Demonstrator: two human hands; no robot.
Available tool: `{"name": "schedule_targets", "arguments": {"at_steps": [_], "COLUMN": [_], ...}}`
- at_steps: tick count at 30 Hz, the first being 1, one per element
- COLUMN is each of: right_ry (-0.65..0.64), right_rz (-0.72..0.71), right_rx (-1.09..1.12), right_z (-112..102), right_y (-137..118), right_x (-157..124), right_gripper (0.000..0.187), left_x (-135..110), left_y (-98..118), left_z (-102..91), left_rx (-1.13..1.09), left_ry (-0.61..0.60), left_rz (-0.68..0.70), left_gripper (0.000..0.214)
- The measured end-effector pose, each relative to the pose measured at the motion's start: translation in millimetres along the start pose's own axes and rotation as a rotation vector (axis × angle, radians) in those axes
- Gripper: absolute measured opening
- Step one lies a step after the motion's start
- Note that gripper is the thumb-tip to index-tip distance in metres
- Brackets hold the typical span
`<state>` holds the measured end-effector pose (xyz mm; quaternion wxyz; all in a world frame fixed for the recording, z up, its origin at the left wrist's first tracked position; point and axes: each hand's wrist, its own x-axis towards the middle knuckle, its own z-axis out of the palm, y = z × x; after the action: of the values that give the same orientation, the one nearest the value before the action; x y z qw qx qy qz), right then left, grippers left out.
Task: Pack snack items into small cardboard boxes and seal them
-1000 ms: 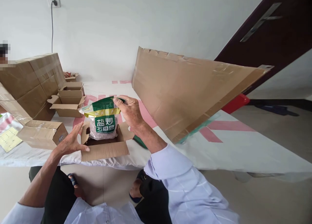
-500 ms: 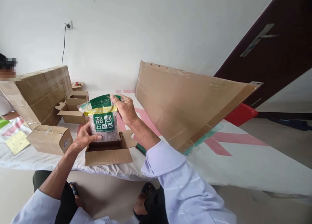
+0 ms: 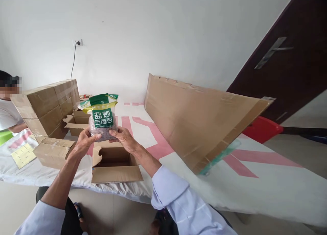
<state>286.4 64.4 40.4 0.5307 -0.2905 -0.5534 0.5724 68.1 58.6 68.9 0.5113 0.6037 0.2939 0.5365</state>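
Between my two hands is a clear plastic bag of beans [image 3: 103, 119] with a green and yellow printed label, held upright. My left hand [image 3: 86, 141] grips its lower left side, thumb across the front. The lower right corner is pinched by my right hand [image 3: 125, 139], its thumb also in front. Just below the bag an open cardboard box [image 3: 117, 174] stands at the table's near edge with its flaps folded out. No contents show in the part of its inside that I can see.
Left of the open box are a closed carton [image 3: 52, 152], a yellow sticker sheet [image 3: 23, 156], another open box [image 3: 76, 128] and stacked cartons [image 3: 42, 109]. A large cardboard sheet [image 3: 199, 115] leans at the right. Another person [image 3: 10, 114] is at far left.
My right hand has moved from the bag's top right corner down to its lower right side. The bag has risen slightly away from the open box.
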Motion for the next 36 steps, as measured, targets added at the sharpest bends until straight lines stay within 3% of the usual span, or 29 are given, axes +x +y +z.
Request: {"name": "schedule_targets", "arguments": {"at_steps": [7, 12, 20, 36], "right_ry": [-0.011, -0.005, 0.023, 0.080], "right_rz": [0.105, 0.197, 0.289, 0.292], "right_rx": [-0.037, -0.078, -0.064, -0.013], "right_z": [-12, -25, -36, -35], "right_y": [30, 42, 67, 79], "right_x": [31, 54, 61, 60], "right_gripper": [0.063, 0.055, 0.044, 0.037], "left_x": [17, 39, 50, 48], "left_y": [-27, -50, -83, -99], "left_z": [-20.1, -28.4, -37.4, -38.5], "left_rx": [0.031, -0.014, -0.007, -0.021], "left_ry": [0.084, 0.123, 0.116, 0.132], "left_rz": [-0.083, -0.219, -0.314, -0.350], "left_gripper": [0.058, 0.069, 0.077, 0.083]}}
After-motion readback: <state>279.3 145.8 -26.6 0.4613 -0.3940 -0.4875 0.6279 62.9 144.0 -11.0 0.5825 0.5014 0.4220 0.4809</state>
